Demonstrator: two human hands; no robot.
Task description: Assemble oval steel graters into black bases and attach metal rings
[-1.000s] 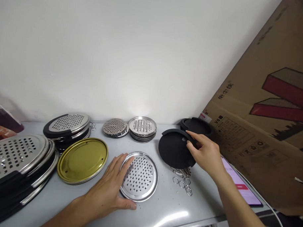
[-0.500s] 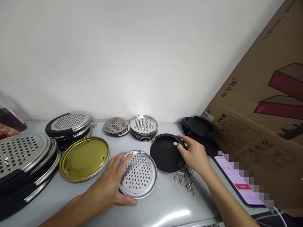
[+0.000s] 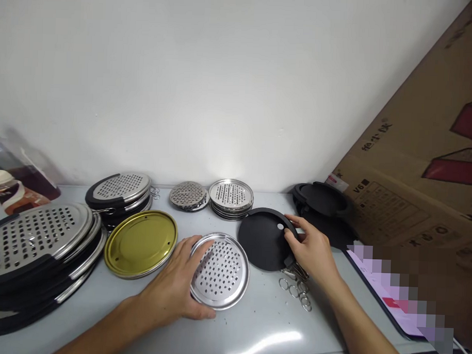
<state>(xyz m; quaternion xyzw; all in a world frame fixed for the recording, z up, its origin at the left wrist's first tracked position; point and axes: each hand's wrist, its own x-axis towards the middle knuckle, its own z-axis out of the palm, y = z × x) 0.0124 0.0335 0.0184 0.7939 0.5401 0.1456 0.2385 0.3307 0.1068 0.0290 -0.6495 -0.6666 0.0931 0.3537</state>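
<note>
My left hand [image 3: 178, 283] holds a round metal grater disc [image 3: 223, 272] by its left side, thumb at the near rim and fingers over the far rim. The disc lies at or just above the grey table. To its right, my right hand [image 3: 311, 247] pinches the right edge of a round black tray-like piece [image 3: 260, 240], which has a raised rim and a small hole. Several metal rings [image 3: 294, 291] lie by my right wrist, near some metal clips [image 3: 296, 272] partly under the black piece. A gold-coloured round lid [image 3: 141, 243] sits left of my left hand.
Stacks of black-rimmed graters [image 3: 36, 237] fill the left side. Along the wall are grater discs [image 3: 189, 194], a second disc stack [image 3: 231, 194] and more black pieces [image 3: 322, 198]. A phone [image 3: 386, 301] and a large cardboard box [image 3: 414, 168] border the right; bottles stand far left.
The view has shifted slightly left, so everything appears a little further right. Both hands keep their holds on the grater disc and the black piece, with little other visible movement.
</note>
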